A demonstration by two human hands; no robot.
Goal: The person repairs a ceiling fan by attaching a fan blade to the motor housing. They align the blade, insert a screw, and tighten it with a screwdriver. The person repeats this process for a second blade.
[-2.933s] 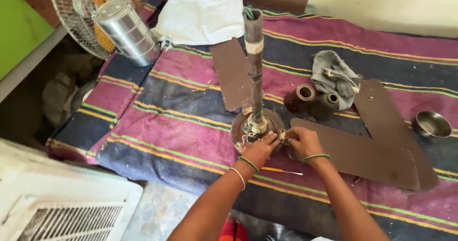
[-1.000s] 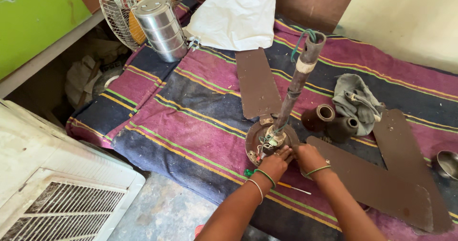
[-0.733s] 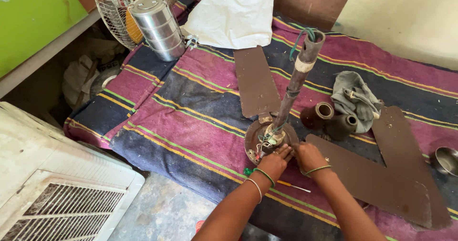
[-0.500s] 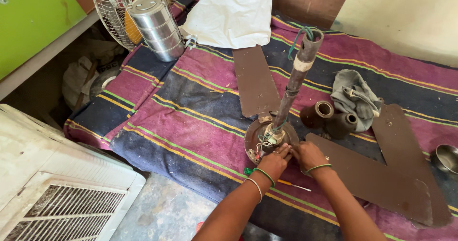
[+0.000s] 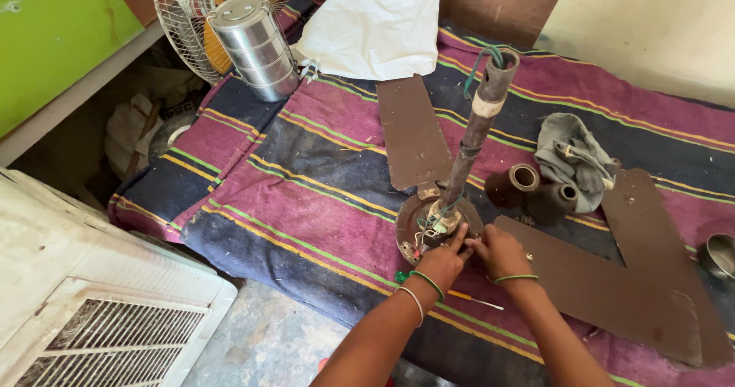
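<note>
On a striped blanket point(image 5: 306, 195), both hands, left point(image 5: 442, 263) and right point(image 5: 501, 252), are pinching wiring, seemingly, at the fan motor hub point(image 5: 436, 222); blades point(image 5: 413, 130) are lying detached, reassembly unfinished.

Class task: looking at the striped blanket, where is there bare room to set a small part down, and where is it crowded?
Free: the striped blanket between the steel tiffin carrier and the brown fan blade. Crowded: around the round fan motor base, where the left hand and right hand meet.
</note>
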